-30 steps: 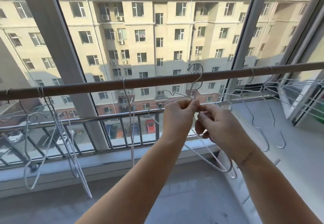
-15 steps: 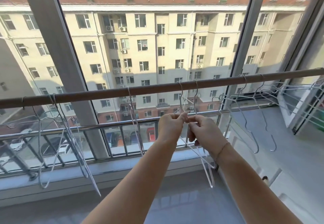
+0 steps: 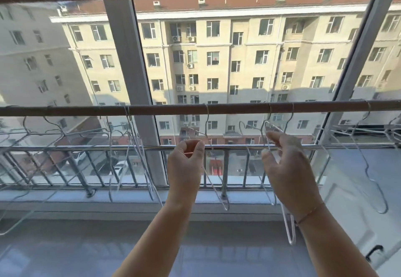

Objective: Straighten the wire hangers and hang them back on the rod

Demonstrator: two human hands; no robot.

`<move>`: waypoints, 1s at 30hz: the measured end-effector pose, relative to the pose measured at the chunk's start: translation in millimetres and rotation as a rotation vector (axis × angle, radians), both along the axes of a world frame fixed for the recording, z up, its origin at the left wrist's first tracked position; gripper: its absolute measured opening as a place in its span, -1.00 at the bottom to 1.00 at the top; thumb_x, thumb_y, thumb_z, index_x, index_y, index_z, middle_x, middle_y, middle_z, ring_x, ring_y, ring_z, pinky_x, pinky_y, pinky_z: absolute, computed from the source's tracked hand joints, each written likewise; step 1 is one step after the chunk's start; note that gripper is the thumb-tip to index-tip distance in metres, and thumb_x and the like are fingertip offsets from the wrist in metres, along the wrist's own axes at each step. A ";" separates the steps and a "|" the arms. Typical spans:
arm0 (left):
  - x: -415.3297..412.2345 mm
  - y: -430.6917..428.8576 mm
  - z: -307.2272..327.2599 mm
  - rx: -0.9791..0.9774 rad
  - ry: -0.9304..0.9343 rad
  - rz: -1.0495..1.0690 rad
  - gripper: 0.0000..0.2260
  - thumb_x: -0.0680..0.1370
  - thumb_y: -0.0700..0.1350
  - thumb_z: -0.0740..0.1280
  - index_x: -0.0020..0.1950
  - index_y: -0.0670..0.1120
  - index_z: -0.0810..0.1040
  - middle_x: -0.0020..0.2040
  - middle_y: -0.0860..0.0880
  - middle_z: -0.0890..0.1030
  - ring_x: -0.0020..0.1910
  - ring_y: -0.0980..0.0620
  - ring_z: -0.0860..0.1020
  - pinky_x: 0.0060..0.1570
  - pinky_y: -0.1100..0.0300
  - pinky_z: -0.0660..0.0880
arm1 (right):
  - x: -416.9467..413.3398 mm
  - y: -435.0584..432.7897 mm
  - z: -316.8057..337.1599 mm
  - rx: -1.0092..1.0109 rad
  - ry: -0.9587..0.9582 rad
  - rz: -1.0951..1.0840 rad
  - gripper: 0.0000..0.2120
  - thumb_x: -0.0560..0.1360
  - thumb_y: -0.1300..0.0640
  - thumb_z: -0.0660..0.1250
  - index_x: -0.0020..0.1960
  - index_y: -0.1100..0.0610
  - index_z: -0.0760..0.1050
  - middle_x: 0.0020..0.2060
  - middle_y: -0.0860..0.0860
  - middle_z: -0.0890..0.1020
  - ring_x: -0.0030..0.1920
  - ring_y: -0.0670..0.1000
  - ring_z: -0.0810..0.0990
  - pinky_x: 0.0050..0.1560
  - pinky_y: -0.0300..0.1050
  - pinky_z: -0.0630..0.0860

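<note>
The left hand (image 3: 186, 163) has its fingers curled in, thumb against forefinger, right at the wire of a hanger (image 3: 225, 207) hooked on the rod (image 3: 238, 109). Whether it truly pinches the wire cannot be told. The right hand (image 3: 288, 168) is loose, fingers apart. A second hanger (image 3: 269, 115), also hooked on the rod, runs between its thumb and fingers.

A tangled bunch of hangers (image 3: 130, 146) dangles from the rod's left part, and others (image 3: 368, 159) hang toward its right end. A metal railing (image 3: 238, 147) runs behind, below the rod.

Both forearms reach up, hands just beneath the rod, with a bracelet (image 3: 310, 212) on the right wrist.
</note>
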State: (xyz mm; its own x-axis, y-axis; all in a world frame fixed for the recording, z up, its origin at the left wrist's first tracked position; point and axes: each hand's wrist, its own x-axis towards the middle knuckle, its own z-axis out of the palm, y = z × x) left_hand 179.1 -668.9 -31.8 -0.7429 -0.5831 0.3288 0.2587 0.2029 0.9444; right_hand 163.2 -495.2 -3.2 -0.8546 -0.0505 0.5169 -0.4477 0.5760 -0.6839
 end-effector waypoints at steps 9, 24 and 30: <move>23.5 -99.4 -2.4 -0.015 0.074 0.145 -0.92 0.53 -0.09 0.34 -0.02 -0.02 0.59 -0.18 0.05 0.63 -0.23 0.26 0.57 -0.22 0.50 0.44 | 42.1 -131.2 -8.1 -0.006 -0.089 0.376 -0.77 0.50 0.17 0.27 0.15 0.01 0.49 0.01 -0.16 0.57 0.06 -0.20 0.53 0.09 -0.41 0.43; 36.5 -198.2 -28.5 0.158 -0.200 -0.172 -0.88 0.53 -0.13 0.33 -0.11 0.08 0.45 -0.18 -0.05 0.64 -0.28 0.09 0.60 -0.32 0.33 0.50 | 43.6 -265.4 -52.3 -0.380 -0.702 0.414 -0.85 0.48 0.18 0.32 -0.26 0.10 0.56 -0.42 0.01 0.58 -0.50 -0.17 0.46 -0.50 -0.37 0.34; 35.6 -206.2 -27.2 0.319 -0.213 -0.215 -0.89 0.55 -0.14 0.31 -0.13 -0.15 0.57 -0.34 -0.05 0.60 -0.37 -0.01 0.54 -0.32 0.05 0.54 | 47.8 -273.4 -48.0 -0.451 -0.720 0.399 -0.84 0.45 0.07 0.36 -0.30 0.06 0.56 -0.46 -0.05 0.58 -0.49 -0.16 0.45 -0.48 -0.33 0.31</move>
